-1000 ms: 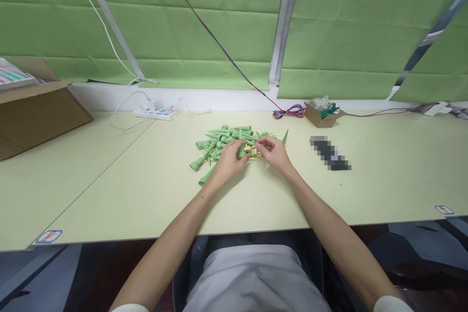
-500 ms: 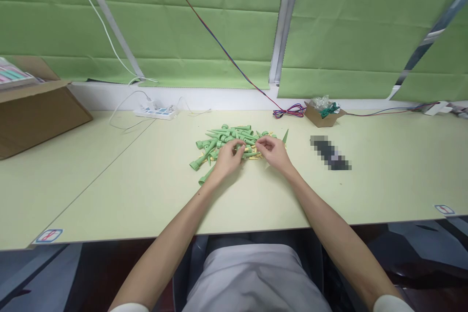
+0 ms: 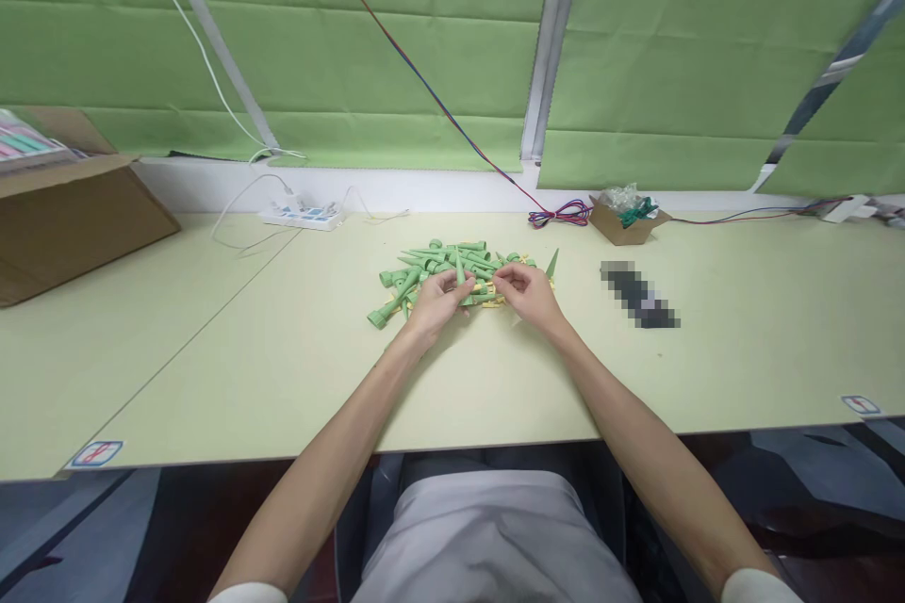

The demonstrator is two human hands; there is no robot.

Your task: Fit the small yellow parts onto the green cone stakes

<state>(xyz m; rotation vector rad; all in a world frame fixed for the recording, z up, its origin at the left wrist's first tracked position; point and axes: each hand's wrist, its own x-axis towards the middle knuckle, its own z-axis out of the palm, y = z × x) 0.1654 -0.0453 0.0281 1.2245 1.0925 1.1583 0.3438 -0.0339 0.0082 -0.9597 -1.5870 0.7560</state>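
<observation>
Green plastic spikes and tubes [image 3: 404,285] lie in a loose pile on the pale table [image 3: 283,367], with small yellow pieces [image 3: 487,303] among them. My left hand [image 3: 438,303], at the pile's near side, is closed on a green spike [image 3: 460,269] whose tip points up and away. Just to its right, my right hand [image 3: 527,290] has thumb and index finger pinched together by a yellow piece; what the pinch holds is too small to make out. One more green spike [image 3: 552,263] stands out behind my right hand.
A cardboard box [image 3: 77,226] is at the far left. Along the back are a white power strip [image 3: 303,214], a coiled cable [image 3: 560,214] and a small open carton [image 3: 626,226] with plastic bags. A blurred dark object [image 3: 638,295] lies to the right.
The green spike in my left hand now shows upright between the fingers. My left hand has shifted slightly left and turned. My right hand has barely moved.
</observation>
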